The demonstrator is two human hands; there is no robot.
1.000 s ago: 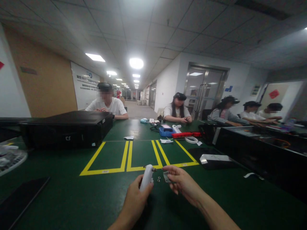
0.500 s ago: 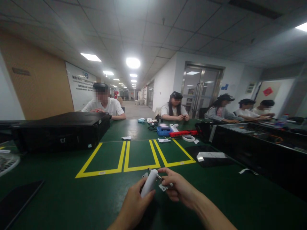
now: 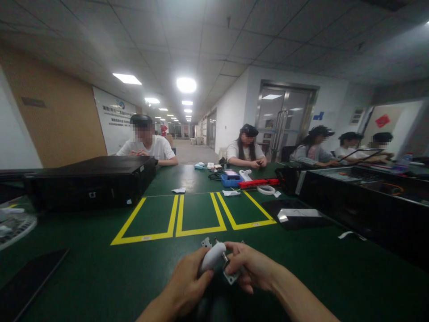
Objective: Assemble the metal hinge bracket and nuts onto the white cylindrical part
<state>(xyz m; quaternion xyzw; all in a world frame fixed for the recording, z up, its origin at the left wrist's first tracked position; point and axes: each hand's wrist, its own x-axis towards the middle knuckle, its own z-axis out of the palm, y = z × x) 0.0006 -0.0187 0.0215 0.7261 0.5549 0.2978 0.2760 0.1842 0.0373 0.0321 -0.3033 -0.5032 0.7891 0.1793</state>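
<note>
Flat black panel [image 3: 33, 279] lies toward near left corner of green-topped bench [image 3: 127, 277]; big closed black rectangular case [image 3: 90, 179] sits farther back, toward left edge. Left hand [image 3: 189, 277] is curled round a smooth white rounded cylinder [image 3: 212, 258], held over the bench's near middle. Right hand [image 3: 254, 266] pinches a silver metal bracket with holes [image 3: 230, 278] just beside the cylinder's right side. Open black metal case [image 3: 365, 197] stands toward right edge.
</note>
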